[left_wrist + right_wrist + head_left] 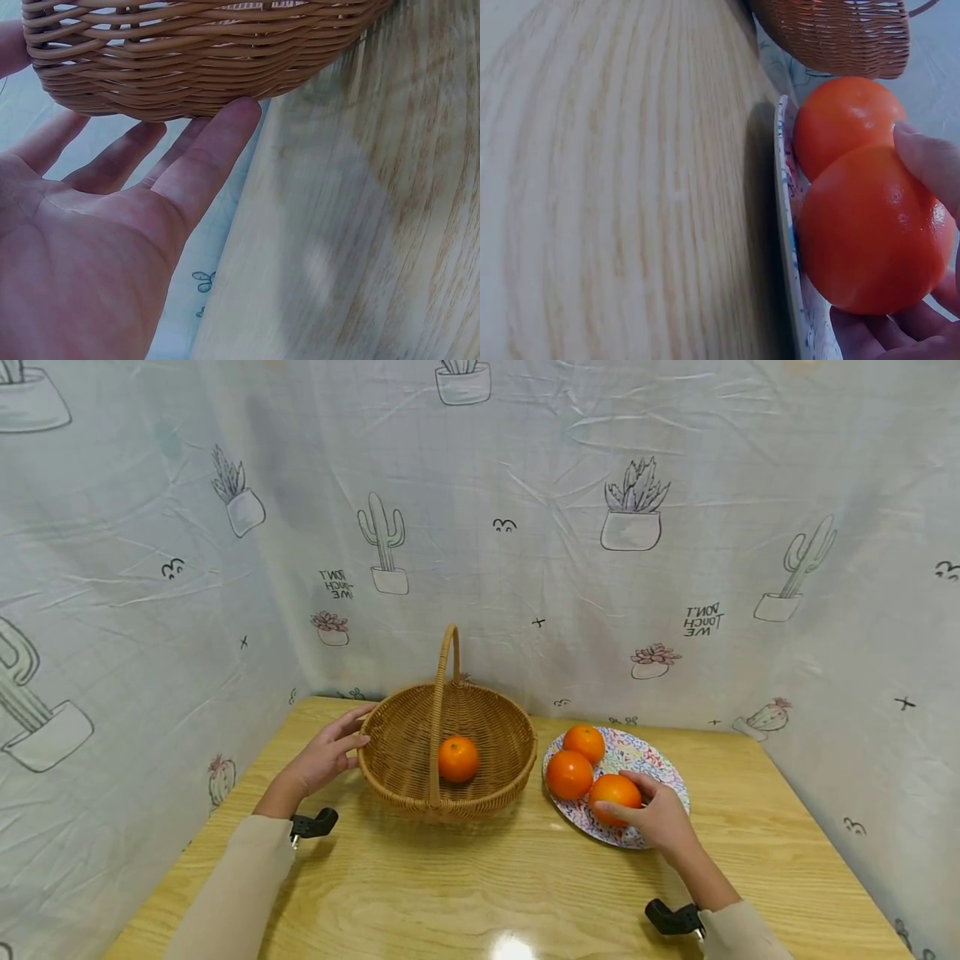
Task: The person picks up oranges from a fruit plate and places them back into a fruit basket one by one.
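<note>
A wicker basket (420,802) with a tall hoop handle stands at mid-left on the table, one orange (458,758) lying inside. My left hand (330,758) holds the basket's left side, thumb at the rim; in the left wrist view its fingers (217,146) spread against the woven outer wall. Over a patterned plate (652,758), my right hand (663,814) grips an orange (613,799) between thumb and fingers. In the right wrist view this orange (874,232) partly covers another. Two more oranges, one in front (569,774) and one behind (583,745), sit on the plate.
The wooden table (450,893) runs up to a cloth backdrop (525,552) printed with cacti, which surrounds the back and sides. Between the basket and the plate lies a narrow gap. The hoop handle arches over the basket's middle.
</note>
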Tool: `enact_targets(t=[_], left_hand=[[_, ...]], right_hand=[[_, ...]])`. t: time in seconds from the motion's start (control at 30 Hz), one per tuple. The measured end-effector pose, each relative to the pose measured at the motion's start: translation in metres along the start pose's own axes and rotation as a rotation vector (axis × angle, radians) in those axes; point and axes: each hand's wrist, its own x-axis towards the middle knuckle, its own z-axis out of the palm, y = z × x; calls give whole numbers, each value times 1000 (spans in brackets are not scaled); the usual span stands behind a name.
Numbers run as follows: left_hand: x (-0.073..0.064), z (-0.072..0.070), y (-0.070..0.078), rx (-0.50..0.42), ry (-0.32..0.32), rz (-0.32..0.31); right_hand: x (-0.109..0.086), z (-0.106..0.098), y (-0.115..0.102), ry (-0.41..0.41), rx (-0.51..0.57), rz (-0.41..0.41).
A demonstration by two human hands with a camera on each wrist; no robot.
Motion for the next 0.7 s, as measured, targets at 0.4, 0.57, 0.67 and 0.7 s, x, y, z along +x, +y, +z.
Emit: enact_targets(t=[0.4, 0.57, 0.67, 0.7], left_hand=[[1, -1, -3, -4, -3, 6], [0, -2, -5, 3, -8, 9], [0, -2, -5, 6, -9, 16], [0, -2, -5, 6, -10, 18]], right_hand=[[-6, -10, -8, 27, 44, -38], [-9, -13, -15, 43, 68, -40], [-10, -13, -21, 49, 93, -51], [-10, -13, -23, 48, 102, -57]])
